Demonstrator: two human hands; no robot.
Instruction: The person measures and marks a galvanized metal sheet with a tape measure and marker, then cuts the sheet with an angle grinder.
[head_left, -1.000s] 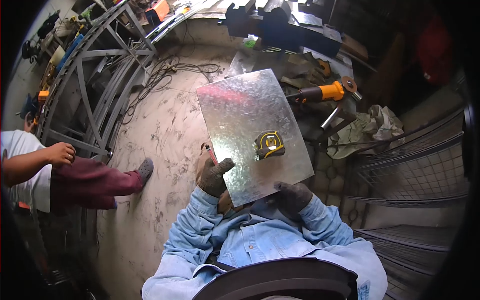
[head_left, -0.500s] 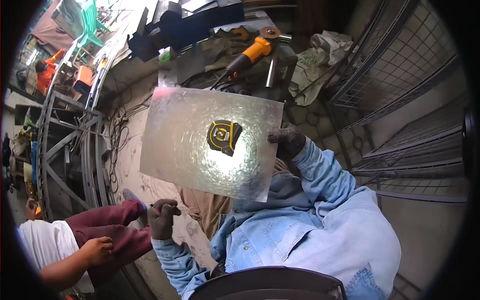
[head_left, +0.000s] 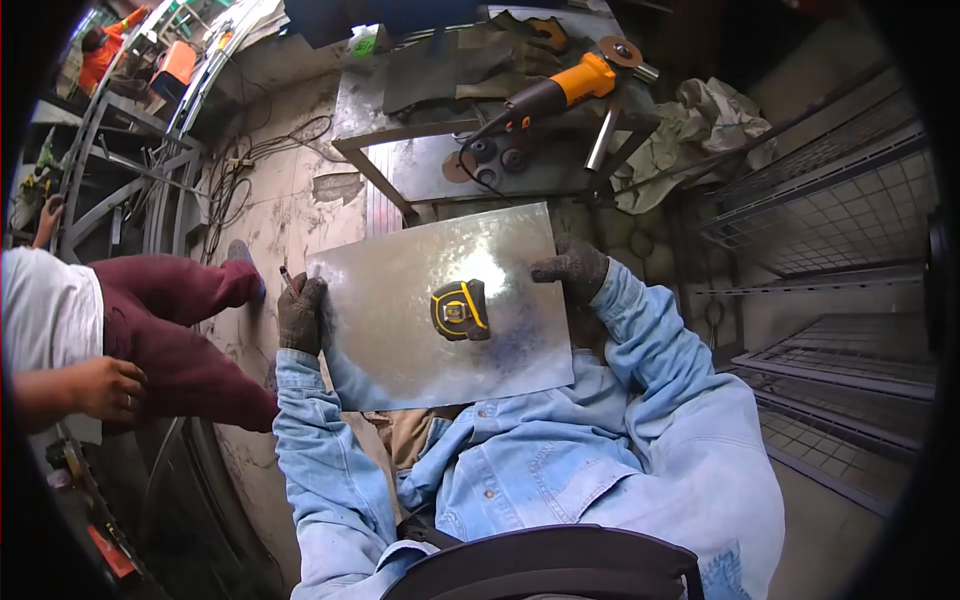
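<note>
A shiny metal sheet (head_left: 390,350) is held in front of my body, with a black-and-yellow tape measure (head_left: 460,310) lying on it right of the middle. My right hand (head_left: 578,272), in a dark knit glove, is closed on the sheet's upper right edge, thumb on top and fingers hidden underneath. At the upper left corner, my gloved left hand (head_left: 301,312) is closed against the sheet's edge. A slim pen-like marker (head_left: 288,281) sticks up from between its fingers.
An orange angle grinder (head_left: 570,88) rests on a metal workbench (head_left: 365,105) ahead, with discs on its lower shelf. Wire-mesh racks (head_left: 830,220) stand right. Another person in maroon trousers (head_left: 170,310) is close on my left. Cables (head_left: 235,165) lie on the floor.
My left hand has risen from below the sheet to its left edge. The sheet has turned and tilted, carrying the tape measure with it. My view has shifted, showing more of the bench's lower shelf.
</note>
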